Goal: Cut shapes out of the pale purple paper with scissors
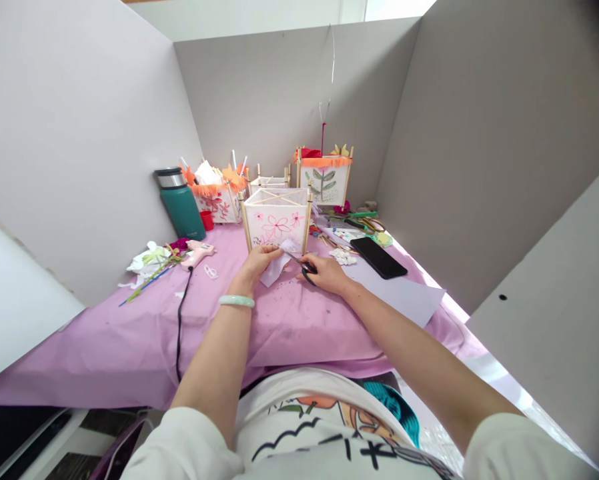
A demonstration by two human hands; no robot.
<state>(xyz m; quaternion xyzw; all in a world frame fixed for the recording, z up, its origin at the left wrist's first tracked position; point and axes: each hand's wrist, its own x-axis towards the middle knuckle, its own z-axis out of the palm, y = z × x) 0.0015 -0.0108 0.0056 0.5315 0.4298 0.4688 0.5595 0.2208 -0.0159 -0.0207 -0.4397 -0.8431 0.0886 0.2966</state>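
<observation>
My left hand (260,261) pinches a small piece of pale lilac paper (275,272), its lower part hanging down over the cloth. In my right hand (325,272) is a pair of scissors (307,268) with black handles, its blades pointing left at the paper. Whether the blades are parted I cannot tell. Just behind both hands stands a square lantern (276,223) with wooden corner sticks and pink flowers drawn on its white side. My fingers and the paper overlap its lower edge from this view.
Decorated lanterns (324,183) stand at the back, near a green bottle (182,203) on the left. A pink glue gun (198,255) with a black cord lies left. A black phone (378,257) rests on the right beside a lilac sheet (404,297). Grey panels (299,93) enclose the table.
</observation>
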